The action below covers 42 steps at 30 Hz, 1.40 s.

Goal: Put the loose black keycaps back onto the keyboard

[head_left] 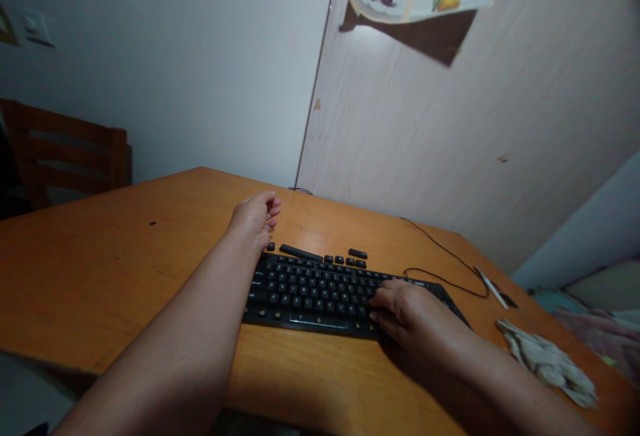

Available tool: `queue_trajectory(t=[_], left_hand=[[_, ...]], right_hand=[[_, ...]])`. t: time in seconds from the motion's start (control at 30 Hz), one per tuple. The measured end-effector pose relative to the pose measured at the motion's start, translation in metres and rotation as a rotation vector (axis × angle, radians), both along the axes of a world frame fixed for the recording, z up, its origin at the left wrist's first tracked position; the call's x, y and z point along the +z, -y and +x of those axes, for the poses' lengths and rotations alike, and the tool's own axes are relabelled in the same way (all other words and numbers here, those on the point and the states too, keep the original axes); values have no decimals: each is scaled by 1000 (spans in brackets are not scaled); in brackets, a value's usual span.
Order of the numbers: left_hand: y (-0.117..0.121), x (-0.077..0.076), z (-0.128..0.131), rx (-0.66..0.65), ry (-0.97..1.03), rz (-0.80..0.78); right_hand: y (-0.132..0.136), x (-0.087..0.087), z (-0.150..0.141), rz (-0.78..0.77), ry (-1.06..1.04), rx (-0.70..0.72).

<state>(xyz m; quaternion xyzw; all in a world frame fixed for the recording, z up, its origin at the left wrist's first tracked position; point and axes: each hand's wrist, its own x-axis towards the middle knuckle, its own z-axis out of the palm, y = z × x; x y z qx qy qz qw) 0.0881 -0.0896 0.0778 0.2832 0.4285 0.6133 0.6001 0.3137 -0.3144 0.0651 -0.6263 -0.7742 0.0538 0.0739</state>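
A black keyboard lies on the wooden table. Along its near edge the long slot and several key positions have no caps, and small pale parts show there. My right hand rests on the right part of the keyboard, fingers bent together against the keys; anything between them is hidden. Above the table past the keyboard's far left corner is my left hand, its fingers curled in, and what they hold, if anything, does not show. Behind the keyboard lie a loose space bar, a small keycap near my left wrist, and several other keycaps.
A thin black cable loops across the table at the right. Beyond it lie a white stick-like object and a crumpled pale cloth. A wooden chair stands at the far left, and a wall borders the table's back.
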Motion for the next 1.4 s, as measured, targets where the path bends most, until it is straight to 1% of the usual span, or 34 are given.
queue_trajectory(t=[0.23, 0.5, 0.6, 0.7, 0.83, 1.0, 1.1, 1.27, 1.33, 1.4], left_hand=[[-1, 0, 0, -2, -16, 2], [0, -1, 0, -8, -9, 5], [0, 0, 0, -8, -7, 2], [1, 0, 0, -6, -12, -2], [0, 0, 0, -5, -16, 5], [0, -1, 0, -10, -9, 10], [1, -1, 0, -12, -4, 4], [1, 0, 0, -8, -3, 8], [1, 0, 0, -6, -7, 8], [1, 0, 0, -6, -13, 8]], right_hand=[[3, 1, -4, -1, 1, -1], [3, 6, -9, 5, 42, 10], [3, 5, -9, 9, 61, 10], [8, -1, -10, 41, 123, -3], [18, -13, -14, 121, 312, -38], [25, -20, -22, 79, 493, -87], [26, -21, -25, 82, 528, -116], [25, -21, -29, 25, 553, -98], [26, -20, -30, 11, 547, -105], [28, -17, -30, 29, 513, -127]])
